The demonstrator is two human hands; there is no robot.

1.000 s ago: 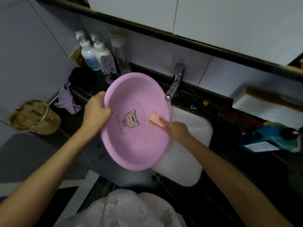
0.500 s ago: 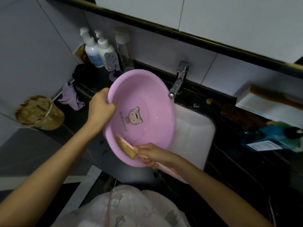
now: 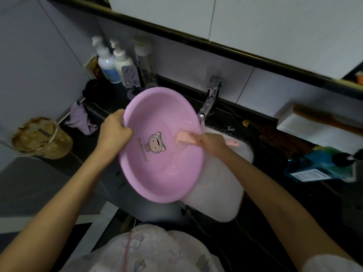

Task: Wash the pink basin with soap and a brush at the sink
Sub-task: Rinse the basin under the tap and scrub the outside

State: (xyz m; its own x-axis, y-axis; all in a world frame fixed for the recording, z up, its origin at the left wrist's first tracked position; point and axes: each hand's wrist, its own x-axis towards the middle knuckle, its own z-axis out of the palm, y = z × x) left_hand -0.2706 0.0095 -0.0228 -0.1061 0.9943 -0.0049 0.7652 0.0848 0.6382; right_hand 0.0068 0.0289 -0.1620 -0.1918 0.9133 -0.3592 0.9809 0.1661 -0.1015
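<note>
The pink basin, with a cartoon face printed on its bottom, is tilted over the left side of the white sink. My left hand grips its left rim. My right hand holds a pink brush by the handle, the brush head pressed on the basin's inner right wall near the rim. Water runs from the chrome tap just above the brush.
White pump bottles and a clear bottle stand at the back left. A purple cloth and a brown-stained jar lie left on the black counter. A white tray and blue pack sit right.
My right hand swept the brush from the basin's right wall down to the lower left rim, then back up to the right wall under the tap. My left hand kept its grip.
</note>
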